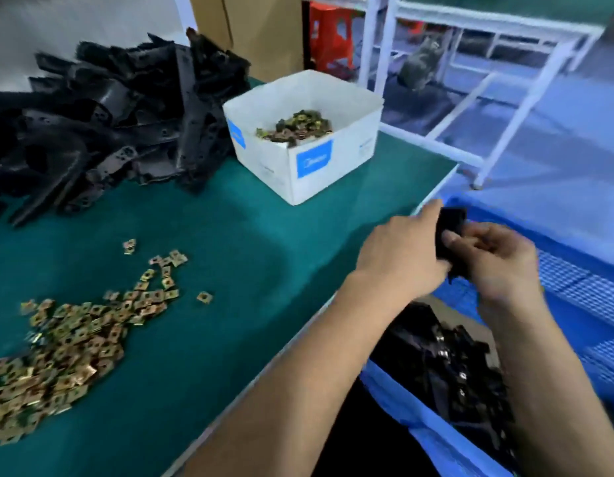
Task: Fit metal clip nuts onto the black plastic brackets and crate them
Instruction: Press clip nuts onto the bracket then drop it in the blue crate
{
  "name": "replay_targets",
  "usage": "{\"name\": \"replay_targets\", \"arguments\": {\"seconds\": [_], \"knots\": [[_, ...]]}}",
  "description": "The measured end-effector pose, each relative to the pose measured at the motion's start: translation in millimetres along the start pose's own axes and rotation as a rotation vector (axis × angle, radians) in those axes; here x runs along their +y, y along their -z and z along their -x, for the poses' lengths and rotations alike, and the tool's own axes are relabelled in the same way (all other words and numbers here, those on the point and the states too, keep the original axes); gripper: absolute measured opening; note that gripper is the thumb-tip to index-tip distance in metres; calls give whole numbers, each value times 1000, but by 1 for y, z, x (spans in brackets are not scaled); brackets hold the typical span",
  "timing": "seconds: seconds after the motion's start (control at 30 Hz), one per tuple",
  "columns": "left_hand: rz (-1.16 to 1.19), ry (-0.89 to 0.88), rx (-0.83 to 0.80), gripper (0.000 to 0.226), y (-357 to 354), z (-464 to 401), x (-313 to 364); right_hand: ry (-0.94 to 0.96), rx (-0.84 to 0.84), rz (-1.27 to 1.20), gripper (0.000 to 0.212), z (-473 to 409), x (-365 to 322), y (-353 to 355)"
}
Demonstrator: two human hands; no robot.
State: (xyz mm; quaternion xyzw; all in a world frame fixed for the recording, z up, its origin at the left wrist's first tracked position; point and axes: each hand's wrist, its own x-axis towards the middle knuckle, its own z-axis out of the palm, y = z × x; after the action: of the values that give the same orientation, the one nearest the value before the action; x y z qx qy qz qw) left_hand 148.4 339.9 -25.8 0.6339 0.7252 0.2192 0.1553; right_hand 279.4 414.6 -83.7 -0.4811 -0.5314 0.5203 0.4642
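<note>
While both hands meet over the near rim of the blue crate (pixel 570 280), they hold one black bracket (pixel 450 223) between them, just past the right edge of the green table (pixel 250 235). The left hand (pixel 402 256) has its fingers curled round the bracket's left side, the forefinger stretched along its top edge. The right hand (pixel 495 256) grips the other side, its thumb pressed against the bracket's face. Motion blur hides whether a clip nut sits on this piece. Below the forearms, finished brackets (pixel 453 370) lie heaped in the crate, a few showing bright metal. On the table's near left, loose clip nuts (pixel 64 342) spread in a brass-coloured scatter. Farther back, a white carton (pixel 309 163) with blue labels holds more nuts. Beside it on the left rises a large pile of bare black brackets (pixel 102 115). White racking (pixel 470 56) stands beyond the table.
</note>
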Motion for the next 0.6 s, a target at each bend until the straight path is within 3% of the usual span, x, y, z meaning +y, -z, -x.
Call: {"name": "replay_targets", "arguments": {"seconds": [0.17,0.33,0.47,0.6], "knots": [[44,134,-346,55,-96,-1,-8,-484,116,71,12,-7,123,62],[-111,188,-523,60,-146,12,-25,-643,170,616,37,12,186,85],[-136,131,-471,39,-138,4,-22,-517,143,767,16,12,166,84],[10,-26,-171,31,-83,-9,1,-96,209,709,13,0,97,55]]}}
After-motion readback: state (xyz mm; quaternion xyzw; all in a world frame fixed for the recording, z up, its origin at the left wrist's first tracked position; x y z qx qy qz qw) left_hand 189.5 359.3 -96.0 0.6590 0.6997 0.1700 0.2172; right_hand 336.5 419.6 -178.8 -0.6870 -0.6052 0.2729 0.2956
